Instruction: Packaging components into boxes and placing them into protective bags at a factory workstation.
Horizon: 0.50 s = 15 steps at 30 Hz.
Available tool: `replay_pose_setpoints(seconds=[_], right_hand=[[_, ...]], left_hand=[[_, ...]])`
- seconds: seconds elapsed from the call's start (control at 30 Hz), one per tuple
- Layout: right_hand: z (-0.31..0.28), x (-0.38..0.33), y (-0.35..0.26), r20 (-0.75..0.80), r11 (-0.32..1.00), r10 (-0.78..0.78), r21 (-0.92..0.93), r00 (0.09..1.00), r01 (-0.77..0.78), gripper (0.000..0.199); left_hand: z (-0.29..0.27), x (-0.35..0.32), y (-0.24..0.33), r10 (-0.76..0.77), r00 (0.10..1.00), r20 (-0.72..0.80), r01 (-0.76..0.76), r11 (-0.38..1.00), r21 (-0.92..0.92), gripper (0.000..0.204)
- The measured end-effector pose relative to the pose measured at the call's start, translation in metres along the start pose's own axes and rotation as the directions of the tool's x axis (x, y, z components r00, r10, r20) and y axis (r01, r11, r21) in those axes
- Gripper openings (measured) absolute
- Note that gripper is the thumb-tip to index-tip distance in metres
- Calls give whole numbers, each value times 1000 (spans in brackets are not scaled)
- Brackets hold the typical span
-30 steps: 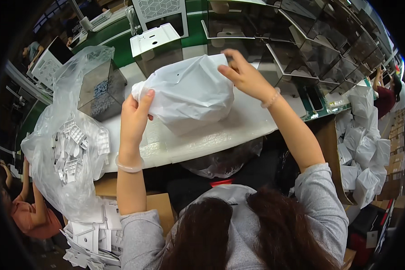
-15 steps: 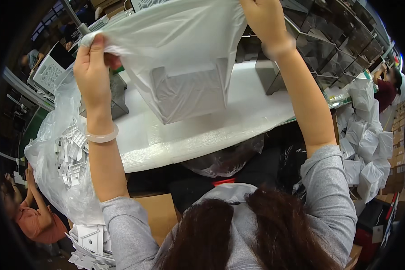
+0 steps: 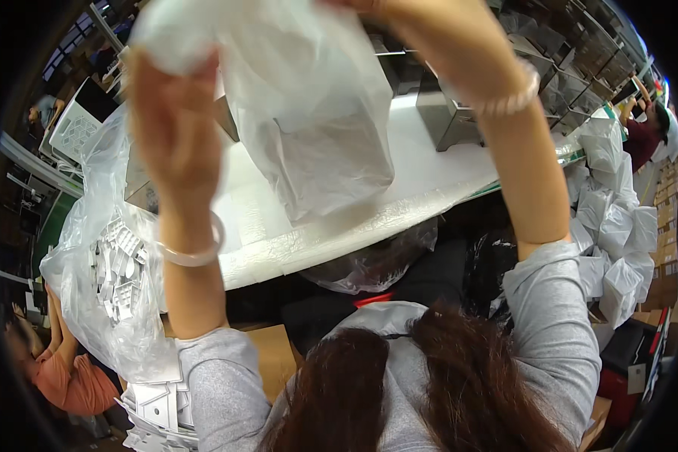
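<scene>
A white translucent plastic bag hangs between my two hands over the worktable. A boxy grey shape shows through its lower part; what it is, the plastic hides. At the upper left, my left hand is smeared by motion, with the bag's bunched top between its fingers. My right hand reaches in at the top edge beside the bag's upper right. Its fingers are blurred and partly cut off by the frame, so their grip is unclear.
Dark grey box-shaped units stand right of the bag, with more stacked behind. At my left lies a clear bag of white plastic parts. Several white-wrapped packages are piled at the right. Other people work at both sides.
The bag's wide-stretched mouth has narrowed and bunched. Its lower part has shifted slightly right and nearer. My left hand has moved inward; my right hand has swung left toward the bag's top.
</scene>
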State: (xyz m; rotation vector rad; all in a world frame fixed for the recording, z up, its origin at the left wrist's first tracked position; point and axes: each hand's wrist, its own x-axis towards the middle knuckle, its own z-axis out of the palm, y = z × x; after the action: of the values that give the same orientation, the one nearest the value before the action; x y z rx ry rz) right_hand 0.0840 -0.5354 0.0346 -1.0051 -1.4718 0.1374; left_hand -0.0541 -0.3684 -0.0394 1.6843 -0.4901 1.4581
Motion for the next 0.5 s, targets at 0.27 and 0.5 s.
replay_pose_setpoints(seconds=[0.27, 0.5], right_hand=[[-21, -95, 51, -397, 821, 241, 569, 885, 32, 33], [63, -120, 69, -164, 984, 139, -87, 977, -155, 57]], left_hand=[[30, -55, 7, -101, 944, 315, -158, 698, 699, 73], [18, -48, 29, -525, 823, 217, 412, 815, 407, 21]])
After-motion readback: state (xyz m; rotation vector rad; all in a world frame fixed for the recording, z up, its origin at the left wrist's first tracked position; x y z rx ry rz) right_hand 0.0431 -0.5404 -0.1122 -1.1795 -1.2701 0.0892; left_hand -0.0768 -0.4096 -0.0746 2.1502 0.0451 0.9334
